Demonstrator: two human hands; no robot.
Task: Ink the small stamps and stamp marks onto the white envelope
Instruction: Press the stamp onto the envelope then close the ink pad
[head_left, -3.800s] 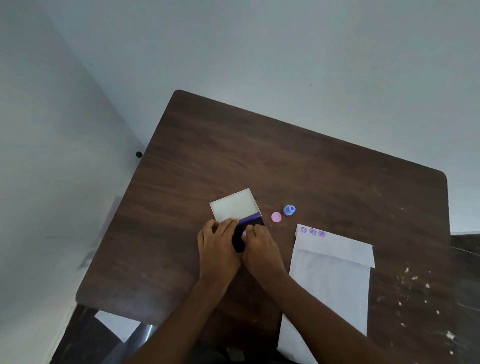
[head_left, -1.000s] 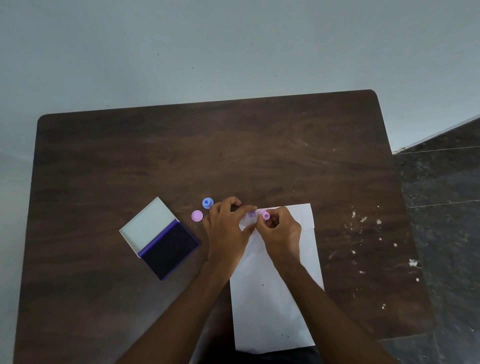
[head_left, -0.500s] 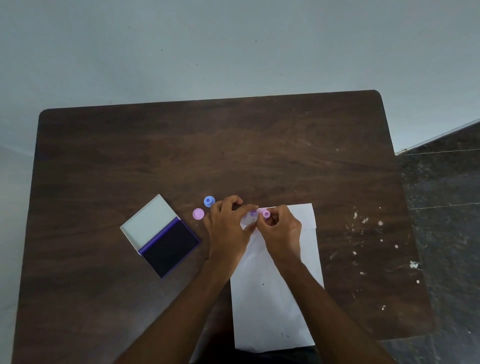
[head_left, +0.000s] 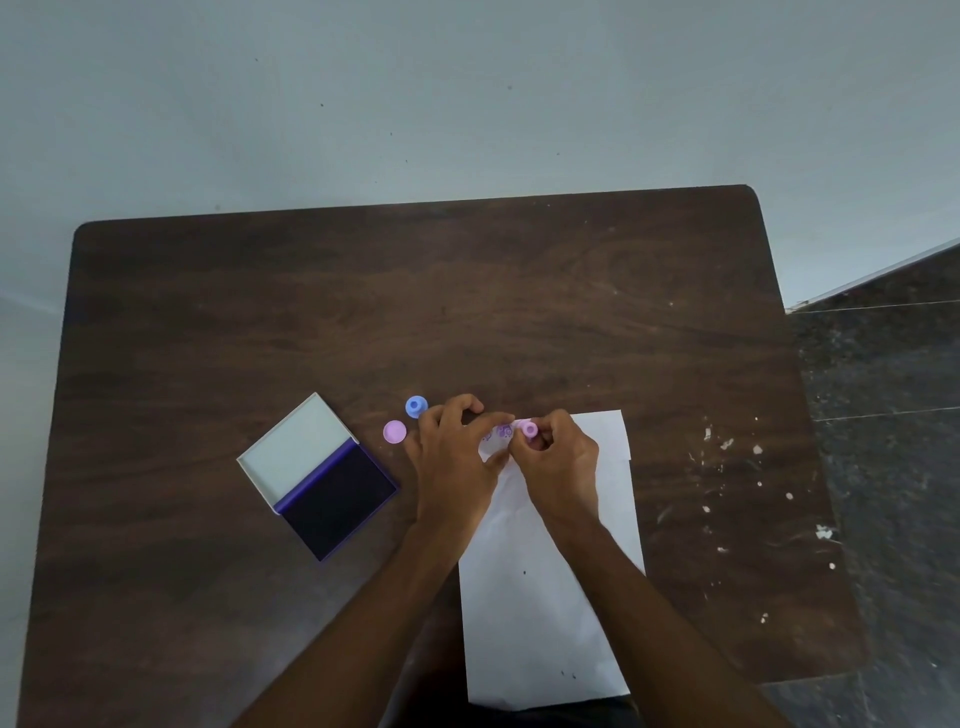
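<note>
Purple marks (head_left: 503, 431) already sit along the far edge of the white envelope (head_left: 545, 597), so part of your job is done. I can count two or three of them, but your fingers hide some, so I cannot tell the full number.

Your right hand (head_left: 558, 467) is pinched tight around the pink stamp (head_left: 529, 429), and the stamp stands on the paper just to the 3 o'clock side of those marks. It looks like you are pressing a new mark now (or are just about to). Your left hand (head_left: 454, 457) rests on the envelope's far left corner with its fingers curled, holding the paper still; it grips nothing that I can see.

The envelope lies on the brown table (head_left: 208, 312), running from your hands back toward you at 6 o'clock. The open ink pad (head_left: 337, 499) waits at 9 o'clock from your hands. Between the pad and your left hand are a blue stamp (head_left: 415, 406) and a pink round cap (head_left: 395, 432).

What I think is left: lift this stamp, then ink the blue one and mark with it too. Most of the envelope has no marks on it yet.
</note>
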